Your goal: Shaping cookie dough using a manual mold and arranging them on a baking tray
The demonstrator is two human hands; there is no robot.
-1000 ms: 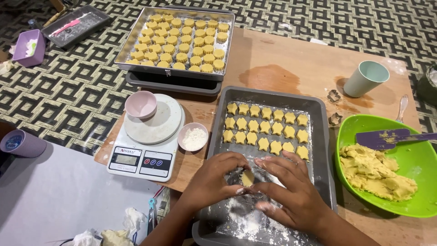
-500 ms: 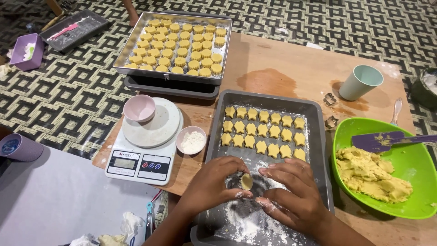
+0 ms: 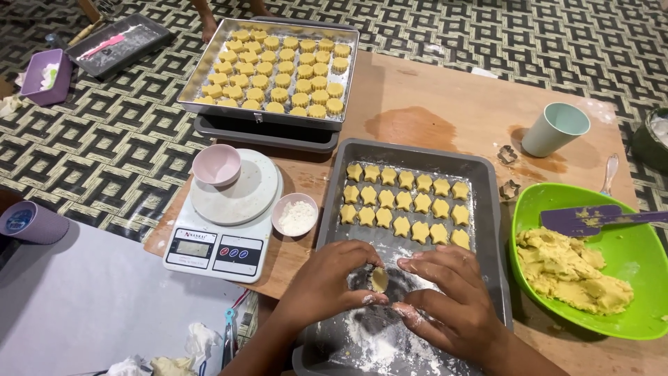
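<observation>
The left hand (image 3: 334, 282) now pinches the dough piece (image 3: 379, 279) alone — the right hand (image 3: 445, 296) has let go, fingers loosely spread beside it, over the floured grey tray (image 3: 487, 209) — shaping looks nearly finished.

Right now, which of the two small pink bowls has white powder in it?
The small pink bowl on the table beside the kitchen scale; the other pink bowl sits atop the scale.
</observation>
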